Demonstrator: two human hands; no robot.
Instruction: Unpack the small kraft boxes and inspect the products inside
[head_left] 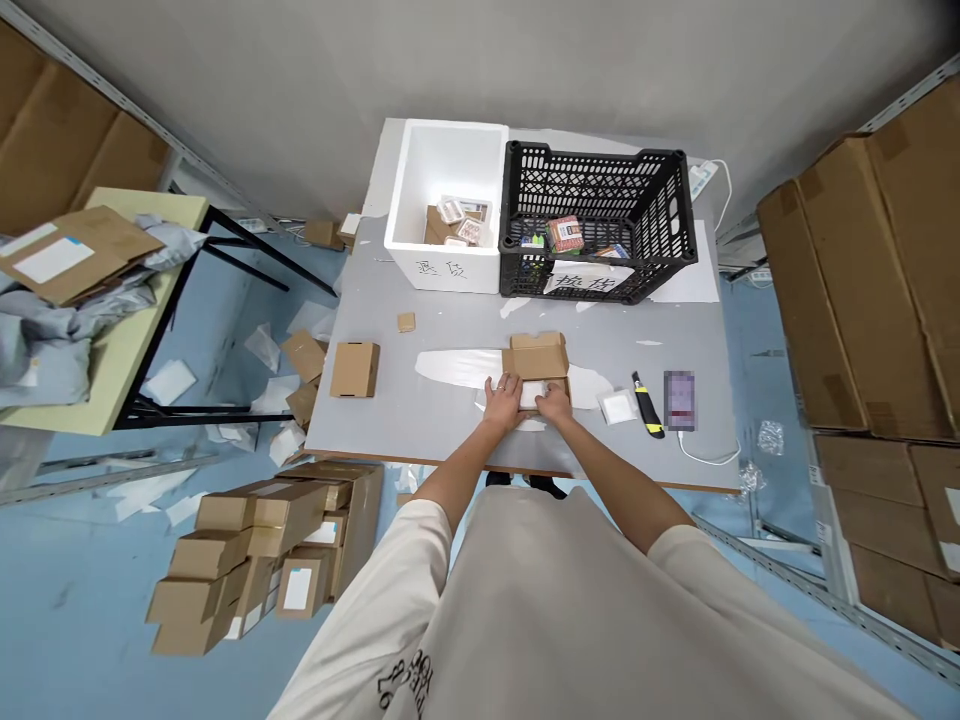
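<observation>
A small open cardboard box (pixel 537 357) lies on the grey table (pixel 420 420) in front of me, its flaps raised at the back. Both hands rest at its near side. My left hand (pixel 504 398) curls over the box's left front corner. My right hand (pixel 556 402) grips the right front edge beside a white item (pixel 532 392) lying inside the box. A white plastic mailer (pixel 457 366) lies flat under the box.
A closed small box (pixel 355 368), a white packet (pixel 619 406), a yellow-black utility knife (pixel 646 404) and a phone (pixel 679 399) lie on the table. A white foam bin (pixel 447 205) and a black crate (pixel 598 222) stand at the back. Several boxes (pixel 255 560) are piled on the floor at left.
</observation>
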